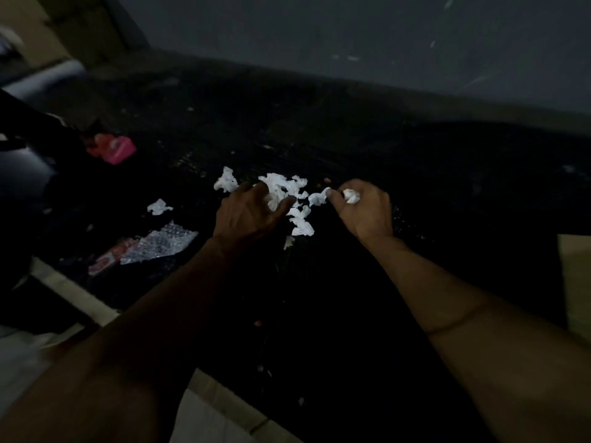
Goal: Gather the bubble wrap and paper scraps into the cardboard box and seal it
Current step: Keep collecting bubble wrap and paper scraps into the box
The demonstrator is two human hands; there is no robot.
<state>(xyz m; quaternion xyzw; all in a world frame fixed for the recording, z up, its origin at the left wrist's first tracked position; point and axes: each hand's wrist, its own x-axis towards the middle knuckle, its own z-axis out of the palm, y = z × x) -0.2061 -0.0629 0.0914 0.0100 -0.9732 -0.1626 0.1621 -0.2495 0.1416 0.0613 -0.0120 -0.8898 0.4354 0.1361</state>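
Several white paper scraps (284,187) lie in a loose pile on a dark mat (383,187). My left hand (248,212) reaches over the pile's left side, its curled fingers touching the scraps. My right hand (363,207) holds a crumpled scrap (351,196) in its fingers and pinches another white scrap (318,197) at its fingertips. Single scraps lie apart at the left (159,206) and upper left (226,181). A sheet of bubble wrap (163,243) lies flat to the left of my left forearm. The scene is dim and blurred.
A pink object (116,150) sits at the left on the mat. A red and white wrapper (107,259) lies beside the bubble wrap. A cardboard surface (575,282) shows at the right edge. Pale floor tiles (208,417) run along the mat's near edge.
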